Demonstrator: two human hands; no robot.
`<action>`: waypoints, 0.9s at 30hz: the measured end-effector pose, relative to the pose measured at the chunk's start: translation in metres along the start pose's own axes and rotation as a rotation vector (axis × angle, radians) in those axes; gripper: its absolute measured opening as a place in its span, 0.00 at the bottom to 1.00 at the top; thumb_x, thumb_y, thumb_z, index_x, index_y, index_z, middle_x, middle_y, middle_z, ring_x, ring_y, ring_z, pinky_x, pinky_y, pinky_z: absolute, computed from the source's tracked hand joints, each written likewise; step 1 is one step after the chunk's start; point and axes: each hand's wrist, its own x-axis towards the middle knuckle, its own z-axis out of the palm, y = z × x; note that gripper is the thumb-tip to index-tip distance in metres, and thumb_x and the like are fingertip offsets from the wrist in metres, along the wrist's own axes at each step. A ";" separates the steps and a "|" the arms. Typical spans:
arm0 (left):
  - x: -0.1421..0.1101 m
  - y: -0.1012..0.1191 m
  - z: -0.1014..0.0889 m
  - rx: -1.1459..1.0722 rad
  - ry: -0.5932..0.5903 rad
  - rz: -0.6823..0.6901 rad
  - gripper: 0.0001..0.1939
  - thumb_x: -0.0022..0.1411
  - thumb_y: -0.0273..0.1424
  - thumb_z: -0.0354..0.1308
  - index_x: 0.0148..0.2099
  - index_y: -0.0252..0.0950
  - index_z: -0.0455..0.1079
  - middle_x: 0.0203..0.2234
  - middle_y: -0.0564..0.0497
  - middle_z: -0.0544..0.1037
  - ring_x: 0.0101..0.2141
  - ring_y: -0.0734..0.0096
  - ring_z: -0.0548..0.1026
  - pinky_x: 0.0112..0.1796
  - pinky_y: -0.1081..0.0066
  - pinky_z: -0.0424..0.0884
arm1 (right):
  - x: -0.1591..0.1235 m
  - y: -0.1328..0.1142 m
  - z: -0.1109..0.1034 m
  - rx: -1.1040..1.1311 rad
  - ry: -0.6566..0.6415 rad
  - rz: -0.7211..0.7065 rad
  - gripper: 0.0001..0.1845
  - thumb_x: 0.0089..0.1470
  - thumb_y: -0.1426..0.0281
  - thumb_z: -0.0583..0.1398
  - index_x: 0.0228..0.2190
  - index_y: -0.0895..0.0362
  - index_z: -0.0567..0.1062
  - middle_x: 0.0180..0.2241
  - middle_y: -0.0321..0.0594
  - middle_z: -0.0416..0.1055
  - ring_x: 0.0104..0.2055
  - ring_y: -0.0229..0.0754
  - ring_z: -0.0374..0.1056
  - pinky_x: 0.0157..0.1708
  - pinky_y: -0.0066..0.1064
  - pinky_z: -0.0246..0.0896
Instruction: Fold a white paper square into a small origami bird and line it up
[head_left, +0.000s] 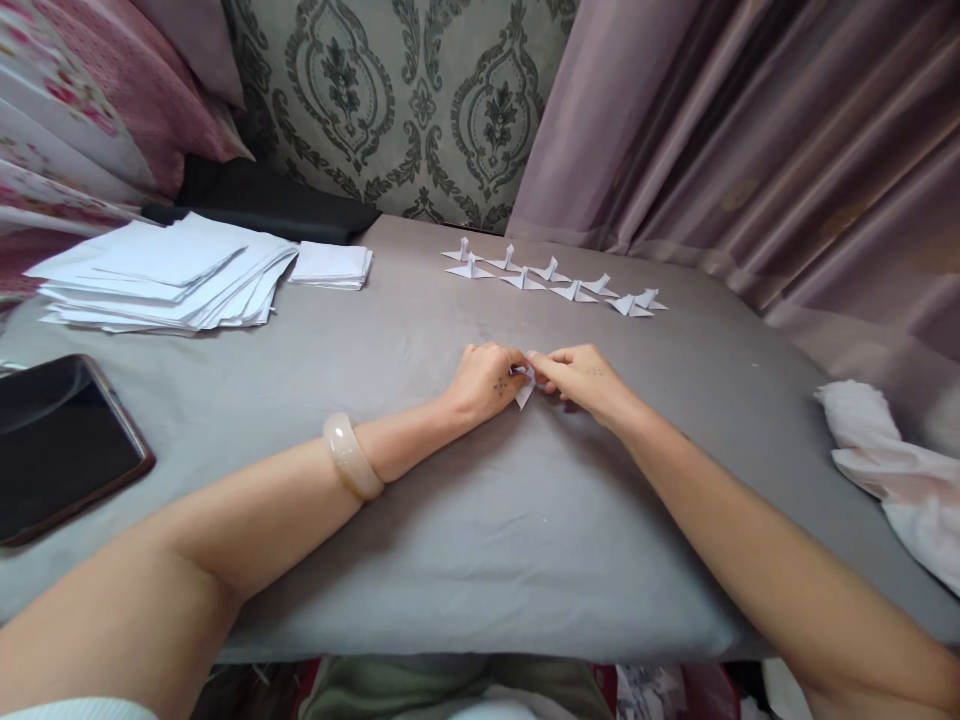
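Observation:
My left hand and my right hand meet at the middle of a grey-covered table. Both pinch a small folded piece of white paper between their fingertips, just above the cloth. A pale bangle sits on my left wrist. Behind the hands, several finished white folded paper figures stand in a row.
A loose stack of white paper sheets lies at the back left, with a smaller stack of squares beside it. A dark phone or tablet rests at the left edge. White crumpled cloth lies at the right edge, curtains behind.

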 end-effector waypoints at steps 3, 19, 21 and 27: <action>-0.001 0.001 -0.002 -0.008 -0.014 -0.004 0.11 0.59 0.25 0.54 0.38 0.36 0.78 0.32 0.47 0.81 0.34 0.65 0.76 0.37 0.69 0.65 | 0.004 -0.005 0.000 0.002 -0.006 0.059 0.13 0.49 0.62 0.60 0.21 0.58 0.73 0.20 0.38 0.68 0.20 0.33 0.61 0.18 0.24 0.54; -0.002 -0.002 -0.005 -0.032 -0.048 0.005 0.11 0.62 0.31 0.55 0.41 0.37 0.78 0.29 0.49 0.80 0.32 0.67 0.75 0.39 0.69 0.64 | 0.012 0.010 -0.009 0.430 -0.222 0.206 0.04 0.46 0.73 0.64 0.23 0.61 0.74 0.23 0.34 0.67 0.19 0.26 0.56 0.13 0.18 0.47; -0.003 -0.001 -0.005 -0.023 -0.048 0.003 0.11 0.62 0.31 0.54 0.41 0.37 0.78 0.30 0.49 0.80 0.33 0.67 0.74 0.39 0.68 0.64 | 0.013 0.012 -0.008 0.446 -0.227 0.199 0.05 0.46 0.73 0.64 0.23 0.61 0.73 0.23 0.34 0.66 0.18 0.25 0.55 0.12 0.18 0.45; -0.005 0.002 -0.005 -0.065 -0.041 0.015 0.12 0.61 0.29 0.54 0.41 0.37 0.78 0.30 0.50 0.80 0.31 0.70 0.73 0.34 0.72 0.64 | 0.016 0.014 -0.011 0.405 -0.263 0.175 0.08 0.43 0.72 0.65 0.19 0.60 0.70 0.21 0.34 0.65 0.17 0.26 0.54 0.10 0.19 0.40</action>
